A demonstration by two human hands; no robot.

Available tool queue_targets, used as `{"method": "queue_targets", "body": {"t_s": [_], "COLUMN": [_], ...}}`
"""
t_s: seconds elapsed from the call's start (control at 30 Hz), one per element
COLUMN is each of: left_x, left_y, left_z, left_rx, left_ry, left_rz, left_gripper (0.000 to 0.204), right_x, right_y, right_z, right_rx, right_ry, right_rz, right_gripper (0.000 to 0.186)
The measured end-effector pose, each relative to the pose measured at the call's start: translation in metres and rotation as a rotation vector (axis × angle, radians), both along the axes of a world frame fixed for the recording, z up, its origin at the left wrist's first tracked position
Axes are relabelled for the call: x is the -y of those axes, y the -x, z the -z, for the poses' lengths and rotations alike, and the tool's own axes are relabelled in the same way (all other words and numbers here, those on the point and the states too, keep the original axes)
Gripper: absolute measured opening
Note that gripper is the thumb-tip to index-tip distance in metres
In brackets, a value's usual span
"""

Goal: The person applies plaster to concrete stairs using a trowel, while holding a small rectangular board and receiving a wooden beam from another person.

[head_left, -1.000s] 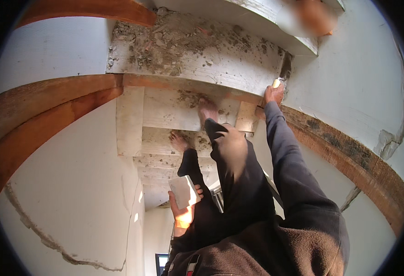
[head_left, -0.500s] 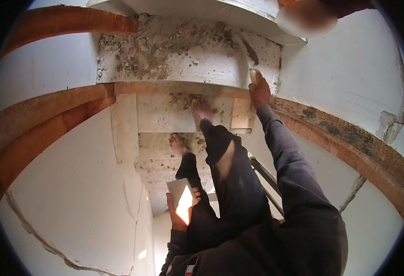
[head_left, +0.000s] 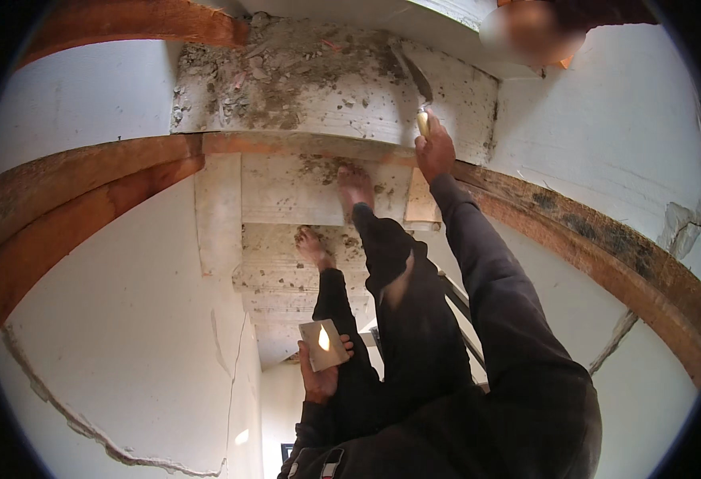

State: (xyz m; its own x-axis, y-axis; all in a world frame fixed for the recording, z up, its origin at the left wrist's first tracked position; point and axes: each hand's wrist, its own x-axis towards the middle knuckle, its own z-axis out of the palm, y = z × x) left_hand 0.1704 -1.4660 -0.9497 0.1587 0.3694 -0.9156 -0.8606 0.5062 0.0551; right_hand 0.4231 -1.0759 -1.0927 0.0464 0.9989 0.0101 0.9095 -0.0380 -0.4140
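Observation:
My right hand (head_left: 436, 150), its arm stretched forward, is closed around the pale handle of a pointed trowel (head_left: 418, 80). The trowel's narrow dark blade lies over a whitish board surface (head_left: 370, 124) strewn with grey mortar crumbs and rubble (head_left: 274, 88). Low in front of my body, my left hand (head_left: 318, 382) grips a flat, greyish rectangular plate (head_left: 313, 351) from beneath, fingers showing along its right edge. A small bright patch of sunlight falls on the plate. Whether it has a handle underneath is hidden.
Wooden beams (head_left: 87, 172) curve across the view on both sides. My bare feet (head_left: 356, 188) stand on dirt-spotted steps below the board. White walls with a long crack (head_left: 71, 419) flank me. At the top right, part of another person (head_left: 606, 12) shows.
My right hand and the trowel have moved left and slightly farther away. The plate in my left hand has shifted a little, and the sunlit patch on it has shrunk.

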Motion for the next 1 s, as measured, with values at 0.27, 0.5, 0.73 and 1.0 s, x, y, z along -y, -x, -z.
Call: {"method": "queue_targets", "body": {"t_s": [0.27, 0.5, 0.73, 1.0], "left_x": [0.005, 0.002, 0.007, 0.01], "left_y": [-0.012, -0.015, -0.018, -0.016], "left_z": [0.003, 0.003, 0.005, 0.008], "left_rx": [0.042, 0.034, 0.033, 0.051], "left_ry": [0.033, 0.022, 0.025, 0.005], "left_rz": [-0.051, -0.039, -0.054, -0.086], "left_gripper": [0.083, 0.084, 0.086, 0.082], "right_x": [-0.019, -0.025, -0.061, -0.031], "right_y": [-0.035, -0.021, -0.012, 0.037], "right_z": [0.008, 0.0, 0.014, 0.002], "right_rx": [0.143, 0.045, 0.059, -0.092], "right_ry": [-0.007, -0.156, -0.015, 0.056], "right_rz": [-0.018, -0.215, -0.24, -0.516], "right_gripper": [0.062, 0.063, 0.063, 0.063]}}
